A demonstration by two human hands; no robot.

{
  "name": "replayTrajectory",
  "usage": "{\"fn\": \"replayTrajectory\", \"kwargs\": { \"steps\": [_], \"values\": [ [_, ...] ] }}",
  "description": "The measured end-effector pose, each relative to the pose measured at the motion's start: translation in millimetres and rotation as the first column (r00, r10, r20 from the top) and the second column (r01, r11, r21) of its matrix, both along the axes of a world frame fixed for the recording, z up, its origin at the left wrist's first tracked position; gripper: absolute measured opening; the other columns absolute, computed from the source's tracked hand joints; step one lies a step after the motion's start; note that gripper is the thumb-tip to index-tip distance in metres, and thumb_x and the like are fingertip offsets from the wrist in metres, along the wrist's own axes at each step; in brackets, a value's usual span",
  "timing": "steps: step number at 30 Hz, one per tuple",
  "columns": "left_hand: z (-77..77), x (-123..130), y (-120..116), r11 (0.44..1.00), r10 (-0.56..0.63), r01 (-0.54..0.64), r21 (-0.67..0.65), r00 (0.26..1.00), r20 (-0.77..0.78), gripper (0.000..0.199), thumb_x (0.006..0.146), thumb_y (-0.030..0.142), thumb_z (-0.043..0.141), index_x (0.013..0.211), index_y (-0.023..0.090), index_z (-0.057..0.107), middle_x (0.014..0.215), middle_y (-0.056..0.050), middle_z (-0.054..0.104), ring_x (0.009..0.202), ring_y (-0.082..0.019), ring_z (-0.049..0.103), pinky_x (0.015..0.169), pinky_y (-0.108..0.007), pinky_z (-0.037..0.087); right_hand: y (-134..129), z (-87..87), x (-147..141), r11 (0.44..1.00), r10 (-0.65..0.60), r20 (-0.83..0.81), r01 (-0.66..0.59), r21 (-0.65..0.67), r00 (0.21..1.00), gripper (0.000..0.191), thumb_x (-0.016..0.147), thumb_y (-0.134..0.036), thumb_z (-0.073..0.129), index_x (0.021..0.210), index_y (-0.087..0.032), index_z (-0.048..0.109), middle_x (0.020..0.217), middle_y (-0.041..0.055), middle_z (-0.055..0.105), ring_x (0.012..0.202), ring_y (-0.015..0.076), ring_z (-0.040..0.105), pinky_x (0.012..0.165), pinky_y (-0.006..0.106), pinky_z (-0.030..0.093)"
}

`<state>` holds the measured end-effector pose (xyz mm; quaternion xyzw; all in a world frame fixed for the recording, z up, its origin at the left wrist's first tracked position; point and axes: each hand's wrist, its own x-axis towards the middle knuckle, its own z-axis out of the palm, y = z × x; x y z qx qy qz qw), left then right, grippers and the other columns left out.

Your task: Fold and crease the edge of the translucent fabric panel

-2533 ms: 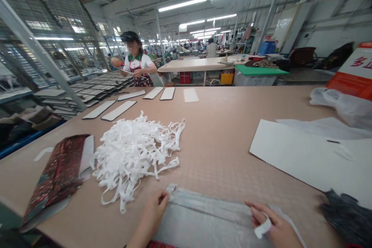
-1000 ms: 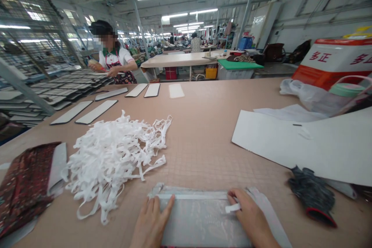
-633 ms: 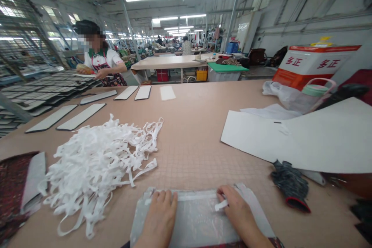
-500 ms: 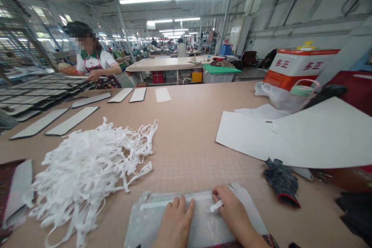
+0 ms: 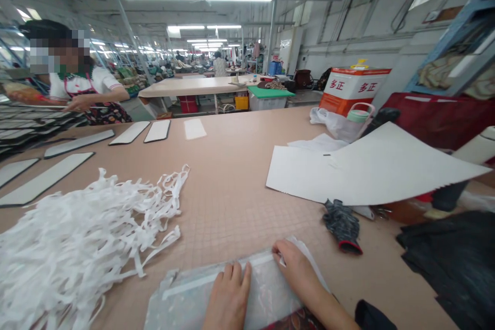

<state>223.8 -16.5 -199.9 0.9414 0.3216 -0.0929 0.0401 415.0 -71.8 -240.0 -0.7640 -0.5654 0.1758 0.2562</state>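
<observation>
A pale, translucent sheet (image 5: 185, 304) lies at the table's front edge, with a white strip (image 5: 193, 284) along its far edge. Flat on it, near the strip, rests my left hand (image 5: 231, 291), fingers stretched forward. My right hand (image 5: 296, 265) is at the sheet's right part, fingers curled and pinched on the white strip, of which a small bit shows at the fingertips. Dark red patterned material (image 5: 296, 319) shows beneath the sheet between my wrists. To the left spreads a big tangled heap of white strips (image 5: 88, 237).
A large white board (image 5: 359, 170) and a dark glove (image 5: 342, 224) lie to the right, near black material (image 5: 456, 263). White panels (image 5: 129, 133) line the far left. Behind them a person (image 5: 85, 87) works. An orange-white can (image 5: 353, 87) stands at the back right.
The view has turned to the right, so the table's things appear further left. The white strip end at my right fingertips shows less. My left hand stays flat on the sheet.
</observation>
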Motion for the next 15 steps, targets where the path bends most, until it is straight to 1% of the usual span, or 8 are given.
{"fn": "replayTrajectory", "kwargs": {
  "steps": [2, 4, 6, 8, 11, 15],
  "values": [
    [5.4, 5, 2, 1.000, -0.008, 0.008, -0.008, 1.000, -0.005, 0.047, 0.081, 0.000, 0.032, 0.124, 0.017, 0.044, 0.114, -0.011, 0.055, 0.101, -0.025, 0.051, 0.081, -0.040, 0.045, 1, -1.3, -2, 1.000, -0.001, 0.033, 0.001, -0.013, 0.999, 0.014, 0.078, -0.013, 0.040, 0.075, -0.020, 0.052, 0.079, 0.0042, 0.058, 0.079, 0.0190, 0.054, 0.073, 0.028, 0.038],
    [11.3, 15, 4, 0.999, -0.019, 0.019, -0.030, 1.000, -0.024, 0.038, 0.082, 0.002, 0.033, 0.113, 0.014, 0.054, 0.106, -0.011, 0.058, 0.097, -0.025, 0.052, 0.080, -0.041, 0.045, 3, -1.9, -4, 1.000, 0.006, 0.059, -0.004, -0.028, 0.998, 0.016, 0.077, -0.011, 0.040, 0.076, -0.020, 0.053, 0.080, 0.0046, 0.059, 0.081, 0.0195, 0.054, 0.074, 0.028, 0.038],
    [15.4, 27, 4, 0.997, -0.055, 0.054, -0.058, 0.998, -0.029, 0.032, 0.083, 0.004, 0.035, 0.103, 0.012, 0.058, 0.101, -0.010, 0.059, 0.094, -0.025, 0.053, 0.079, -0.040, 0.044, 4, -1.6, -4, 0.999, 0.000, 0.064, 0.003, -0.037, 0.998, 0.017, 0.074, -0.010, 0.040, 0.078, -0.020, 0.053, 0.082, 0.0048, 0.059, 0.083, 0.0198, 0.054, 0.074, 0.028, 0.038],
    [15.6, 39, 2, 0.994, -0.092, 0.091, -0.065, 0.996, -0.002, 0.032, 0.083, 0.005, 0.035, 0.106, 0.012, 0.056, 0.102, -0.010, 0.058, 0.094, -0.025, 0.052, 0.079, -0.040, 0.044, 5, -0.5, 1, 0.999, -0.023, 0.043, 0.024, -0.033, 0.999, 0.018, 0.071, -0.009, 0.042, 0.080, -0.020, 0.053, 0.083, 0.0046, 0.060, 0.084, 0.0198, 0.054, 0.074, 0.028, 0.038],
    [8.7, 49, -3, 0.994, -0.099, 0.101, -0.042, 0.994, 0.047, 0.036, 0.084, 0.005, 0.035, 0.115, 0.014, 0.050, 0.105, -0.010, 0.057, 0.094, -0.025, 0.051, 0.077, -0.039, 0.044, 2, 1.7, 17, 0.997, -0.077, -0.038, 0.077, -0.022, 0.996, 0.017, 0.069, -0.010, 0.043, 0.080, -0.020, 0.051, 0.083, 0.0044, 0.060, 0.082, 0.0183, 0.055, 0.073, 0.026, 0.039],
    [-6.8, 48, -5, 0.996, -0.086, 0.086, 0.002, 0.993, 0.076, 0.037, 0.083, 0.004, 0.035, 0.115, 0.016, 0.050, 0.106, -0.009, 0.056, 0.095, -0.024, 0.051, 0.077, -0.039, 0.043, -6, 2.9, 44, 0.984, -0.175, -0.123, 0.170, -0.047, 0.977, 0.013, 0.070, -0.012, 0.041, 0.077, -0.020, 0.050, 0.077, 0.0027, 0.060, 0.075, 0.0164, 0.056, 0.069, 0.025, 0.040]
  ]
}}
